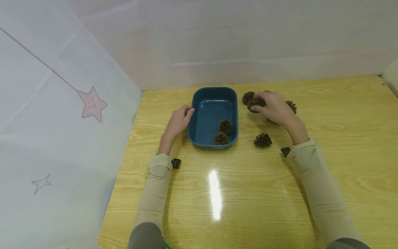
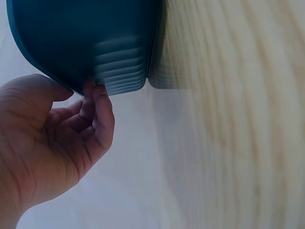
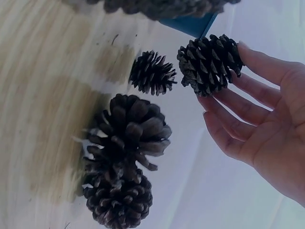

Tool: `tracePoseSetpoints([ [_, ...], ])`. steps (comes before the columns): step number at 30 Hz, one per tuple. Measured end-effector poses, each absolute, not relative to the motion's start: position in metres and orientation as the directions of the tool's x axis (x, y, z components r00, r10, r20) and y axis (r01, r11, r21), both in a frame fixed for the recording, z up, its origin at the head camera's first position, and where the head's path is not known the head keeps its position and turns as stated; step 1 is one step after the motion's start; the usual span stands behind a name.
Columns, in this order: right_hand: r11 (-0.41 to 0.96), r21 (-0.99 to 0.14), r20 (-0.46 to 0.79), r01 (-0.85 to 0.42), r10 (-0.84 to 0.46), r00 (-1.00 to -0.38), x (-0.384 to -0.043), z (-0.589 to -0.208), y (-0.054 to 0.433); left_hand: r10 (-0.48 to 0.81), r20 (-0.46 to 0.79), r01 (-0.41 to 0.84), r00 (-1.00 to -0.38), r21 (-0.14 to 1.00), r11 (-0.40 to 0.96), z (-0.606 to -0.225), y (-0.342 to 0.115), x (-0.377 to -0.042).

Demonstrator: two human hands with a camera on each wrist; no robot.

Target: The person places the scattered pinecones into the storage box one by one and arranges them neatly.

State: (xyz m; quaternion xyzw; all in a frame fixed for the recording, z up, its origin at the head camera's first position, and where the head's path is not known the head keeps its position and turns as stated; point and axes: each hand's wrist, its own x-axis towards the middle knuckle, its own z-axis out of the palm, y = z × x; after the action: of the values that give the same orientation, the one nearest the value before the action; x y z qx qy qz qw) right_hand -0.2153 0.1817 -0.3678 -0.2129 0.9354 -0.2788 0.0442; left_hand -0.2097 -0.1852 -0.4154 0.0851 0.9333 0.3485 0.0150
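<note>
Item one, right hand [image 1: 277, 109]: fingers partly closed, gripping a single pine cone. We record the thumb against one side and the fingertips against another, with the palm well apart.

Item two, held pine cone [image 3: 209, 64]: dark, scales spread, set at the very ends of the fingers, most of its body projecting beyond them. We find it raised over the surface [image 1: 248, 193], to the right of the tray.

Item three, left hand [image 1: 178, 121]: thumb and fingertips pinched at the rim, on the tray's left side; the remaining fingers loosely bent, as the left wrist view shows.

Item four, tray [image 1: 208, 116]: blue, rectangular, rounded corners, resting on the surface between the hands.

Item five, two pine cones inside the tray, near its right corner on the person's side: upper cone [image 1: 225, 127] and lower cone [image 1: 221, 138], close together.

Item six, lone cone [image 1: 262, 141]: on the surface, right of the tray, nearer the person than the right hand.

Item seven, three further cones near the right hand, listed from the right wrist view: small cone [image 3: 153, 72], below the held one there; middle cone [image 3: 138, 126]; end cone [image 3: 119, 202], close against the middle one.
</note>
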Motion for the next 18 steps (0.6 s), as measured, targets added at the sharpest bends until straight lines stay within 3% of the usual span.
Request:
tracePoseSetpoints([
  [18,0.721,-0.577,0.074,-0.383,-0.421,-0.904,-0.208,-0.358,0.157,0.108,-0.004,0.066,-0.994,0.764,0.642,-0.413,-0.186,-0.204],
])
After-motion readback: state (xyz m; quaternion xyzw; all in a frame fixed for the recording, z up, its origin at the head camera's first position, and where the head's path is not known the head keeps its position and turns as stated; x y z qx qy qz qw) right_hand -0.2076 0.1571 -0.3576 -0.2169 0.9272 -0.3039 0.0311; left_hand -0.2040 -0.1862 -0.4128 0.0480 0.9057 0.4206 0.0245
